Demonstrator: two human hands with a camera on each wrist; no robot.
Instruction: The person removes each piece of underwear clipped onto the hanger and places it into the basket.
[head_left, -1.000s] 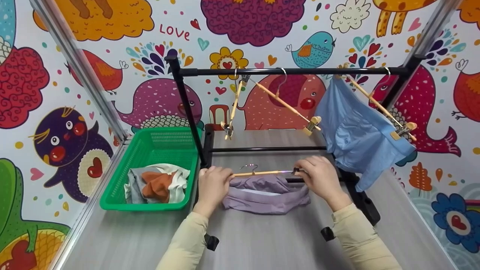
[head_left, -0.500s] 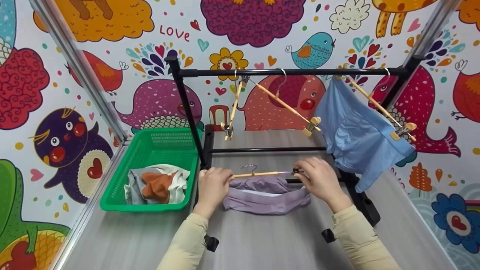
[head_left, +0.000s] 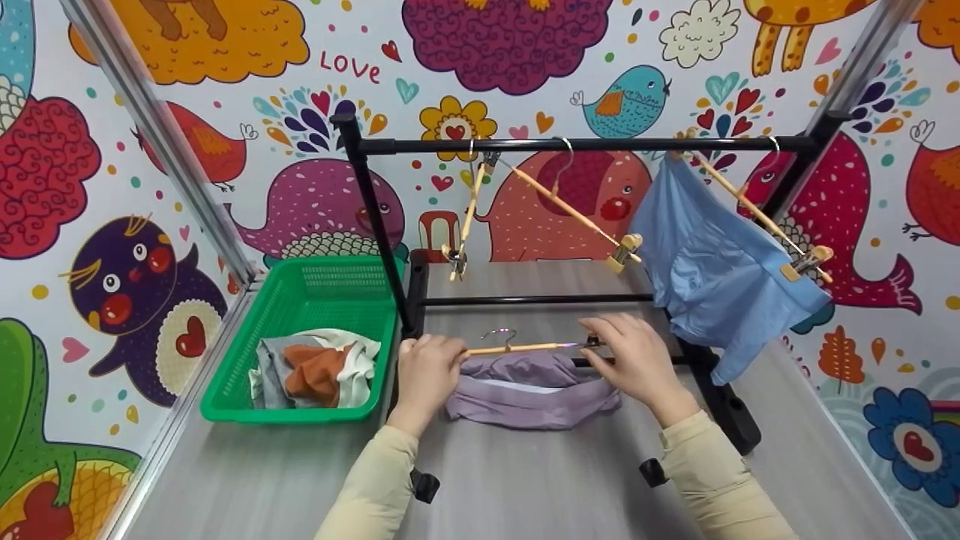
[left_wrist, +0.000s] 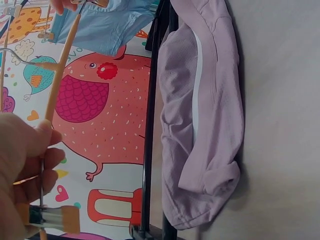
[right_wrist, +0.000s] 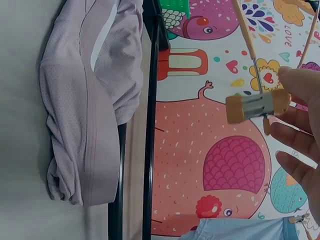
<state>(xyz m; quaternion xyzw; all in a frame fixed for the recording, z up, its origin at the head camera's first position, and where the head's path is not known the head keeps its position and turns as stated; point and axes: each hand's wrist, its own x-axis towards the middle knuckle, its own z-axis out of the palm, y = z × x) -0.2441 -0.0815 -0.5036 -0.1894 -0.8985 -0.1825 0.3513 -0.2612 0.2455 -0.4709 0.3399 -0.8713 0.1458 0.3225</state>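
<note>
A wooden clip hanger is held level above a light purple garment, with a gap between them in both wrist views. My left hand grips the hanger's left part, thumb and fingers around the rod. Beside that hand is the left clip. Around the hanger's right clip, my right hand has its thumb and fingers spread apart. The clip's jaws hold no cloth. The garment lies bunched on the table, its waistband toward me and a white strip showing inside.
A black rack stands behind the hands. Blue shorts hang clipped at its right, near two bare hangers, one of them a slanted hanger. At left, a green basket holds crumpled clothes.
My right hand's fingers have spread off the right clip, which they pinched before. The hanger, my left hand and the purple garment stay nearly where they were.
</note>
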